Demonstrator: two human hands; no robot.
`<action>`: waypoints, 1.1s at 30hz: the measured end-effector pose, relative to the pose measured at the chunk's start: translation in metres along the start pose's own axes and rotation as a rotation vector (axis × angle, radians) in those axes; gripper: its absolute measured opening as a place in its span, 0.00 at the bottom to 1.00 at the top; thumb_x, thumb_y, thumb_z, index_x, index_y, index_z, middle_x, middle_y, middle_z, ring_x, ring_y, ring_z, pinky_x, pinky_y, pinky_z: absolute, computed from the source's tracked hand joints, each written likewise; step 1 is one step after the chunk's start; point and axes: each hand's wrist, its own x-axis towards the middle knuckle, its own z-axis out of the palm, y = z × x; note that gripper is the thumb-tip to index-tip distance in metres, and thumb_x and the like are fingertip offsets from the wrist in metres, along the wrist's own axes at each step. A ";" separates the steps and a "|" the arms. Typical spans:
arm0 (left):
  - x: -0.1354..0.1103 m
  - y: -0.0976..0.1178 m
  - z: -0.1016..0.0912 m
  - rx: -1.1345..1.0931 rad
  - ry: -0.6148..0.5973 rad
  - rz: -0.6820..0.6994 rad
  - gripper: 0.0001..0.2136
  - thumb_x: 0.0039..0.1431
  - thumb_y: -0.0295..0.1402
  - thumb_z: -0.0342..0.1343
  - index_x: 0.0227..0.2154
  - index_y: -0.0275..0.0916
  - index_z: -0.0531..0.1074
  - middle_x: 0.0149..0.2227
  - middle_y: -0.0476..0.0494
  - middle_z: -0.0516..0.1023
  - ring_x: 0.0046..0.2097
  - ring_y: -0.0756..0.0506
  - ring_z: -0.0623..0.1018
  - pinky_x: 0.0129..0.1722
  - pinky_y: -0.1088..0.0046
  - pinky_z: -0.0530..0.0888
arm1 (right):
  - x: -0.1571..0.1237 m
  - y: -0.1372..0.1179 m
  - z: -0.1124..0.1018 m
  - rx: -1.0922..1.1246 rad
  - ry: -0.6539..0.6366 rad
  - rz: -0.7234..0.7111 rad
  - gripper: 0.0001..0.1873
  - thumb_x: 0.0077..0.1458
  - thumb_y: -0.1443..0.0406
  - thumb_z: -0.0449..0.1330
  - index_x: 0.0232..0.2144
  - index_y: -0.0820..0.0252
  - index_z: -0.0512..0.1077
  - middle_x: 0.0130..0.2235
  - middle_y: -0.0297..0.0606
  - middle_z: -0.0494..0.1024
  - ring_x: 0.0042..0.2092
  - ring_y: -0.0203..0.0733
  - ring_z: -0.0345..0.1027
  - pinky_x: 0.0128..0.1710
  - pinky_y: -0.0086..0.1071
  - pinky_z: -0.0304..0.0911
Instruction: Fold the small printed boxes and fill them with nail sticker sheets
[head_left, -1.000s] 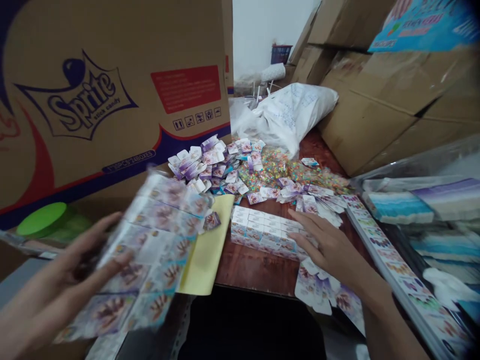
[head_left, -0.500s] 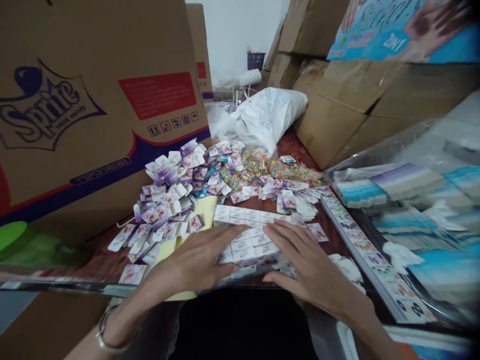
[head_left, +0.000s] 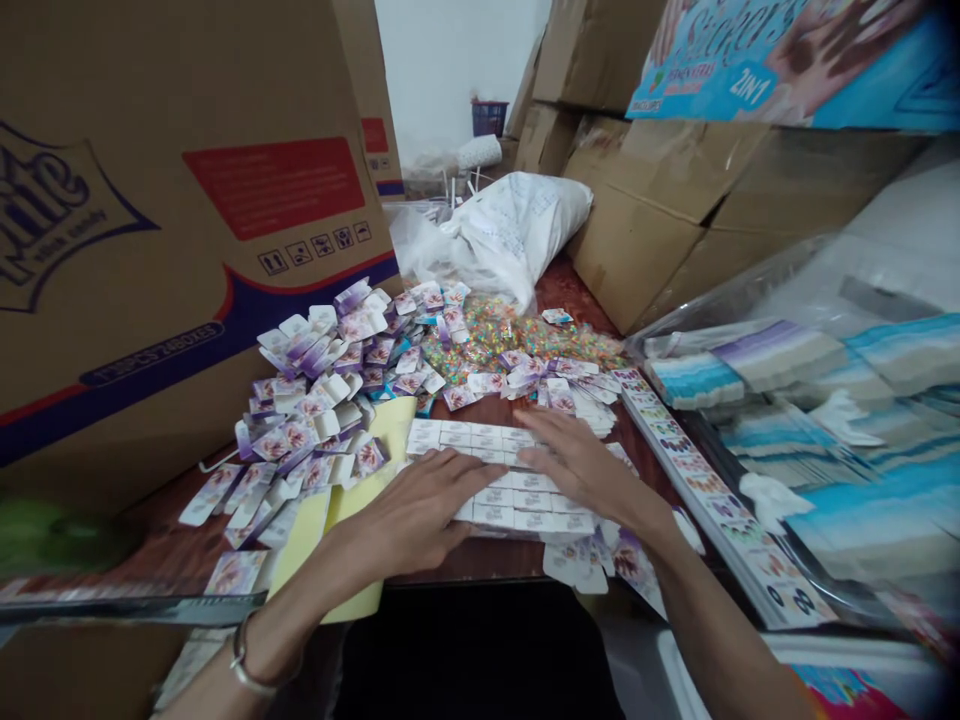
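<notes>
A block of small white and purple boxes (head_left: 501, 478) lies in rows on the wooden table (head_left: 480, 555), near its front edge. My left hand (head_left: 417, 512) rests flat on the block's left side, fingers stretched out. My right hand (head_left: 577, 456) lies flat on its right side, fingers spread. A yellow sheet (head_left: 346, 500) sits under my left forearm. A pile of folded-flat purple box blanks (head_left: 322, 400) spreads to the left of the block.
A heap of small coloured beads (head_left: 517, 340) and a white plastic bag (head_left: 510, 235) lie behind. A big Sprite carton (head_left: 165, 230) walls the left. Stacked cartons (head_left: 675, 230) and wrapped sticker packs (head_left: 810, 420) fill the right.
My left hand put down a wrapped sheet of boxes at the left and came onto the block. Both hands now press the block, which has shifted slightly; the camera turned right.
</notes>
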 end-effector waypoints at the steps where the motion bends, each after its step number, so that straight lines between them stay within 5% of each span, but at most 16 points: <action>1: 0.001 -0.002 0.004 0.019 0.019 -0.003 0.26 0.54 0.26 0.50 0.57 0.41 0.54 0.54 0.39 0.64 0.54 0.41 0.64 0.53 0.60 0.62 | 0.004 0.000 0.005 -0.013 -0.057 -0.022 0.25 0.60 0.54 0.45 0.55 0.61 0.60 0.53 0.46 0.67 0.55 0.48 0.59 0.52 0.45 0.57; 8: -0.006 -0.021 0.028 0.098 0.124 -0.092 0.30 0.52 0.27 0.54 0.58 0.39 0.51 0.62 0.31 0.46 0.62 0.34 0.48 0.56 0.49 0.55 | 0.007 -0.002 0.011 -0.085 -0.177 -0.059 0.36 0.55 0.47 0.49 0.58 0.64 0.55 0.56 0.51 0.64 0.56 0.52 0.58 0.52 0.48 0.56; 14: -0.010 -0.020 0.033 0.114 0.081 -0.052 0.29 0.55 0.27 0.50 0.59 0.41 0.48 0.64 0.33 0.44 0.64 0.36 0.45 0.58 0.49 0.53 | -0.014 -0.016 0.007 -0.184 -0.137 -0.167 0.38 0.51 0.45 0.52 0.56 0.63 0.57 0.60 0.53 0.56 0.61 0.55 0.46 0.55 0.52 0.50; 17: -0.020 -0.016 0.034 0.138 0.092 -0.032 0.29 0.58 0.29 0.48 0.60 0.41 0.43 0.64 0.34 0.43 0.64 0.37 0.41 0.59 0.49 0.51 | -0.032 -0.029 0.019 -0.259 -0.095 -0.205 0.35 0.53 0.52 0.56 0.57 0.65 0.56 0.60 0.52 0.56 0.62 0.55 0.44 0.56 0.51 0.50; 24: -0.024 -0.008 0.032 0.182 0.058 -0.063 0.27 0.57 0.31 0.50 0.58 0.42 0.49 0.59 0.36 0.58 0.59 0.38 0.59 0.56 0.54 0.59 | -0.047 -0.044 0.031 -0.320 -0.003 -0.233 0.23 0.57 0.69 0.51 0.56 0.64 0.58 0.55 0.49 0.65 0.55 0.50 0.58 0.50 0.45 0.58; 29: -0.012 0.011 0.031 0.177 0.007 -0.133 0.26 0.50 0.32 0.55 0.53 0.34 0.57 0.46 0.34 0.69 0.47 0.36 0.68 0.47 0.53 0.67 | -0.044 -0.052 0.015 -0.266 -0.081 -0.268 0.27 0.54 0.71 0.52 0.57 0.63 0.56 0.50 0.47 0.68 0.51 0.50 0.61 0.48 0.45 0.59; 33: -0.032 0.030 0.019 0.095 0.010 -0.193 0.21 0.45 0.29 0.54 0.45 0.35 0.62 0.49 0.33 0.67 0.50 0.37 0.68 0.46 0.59 0.69 | -0.046 -0.072 -0.007 -0.231 -0.102 -0.386 0.22 0.56 0.70 0.51 0.53 0.64 0.61 0.50 0.46 0.69 0.50 0.50 0.62 0.49 0.46 0.57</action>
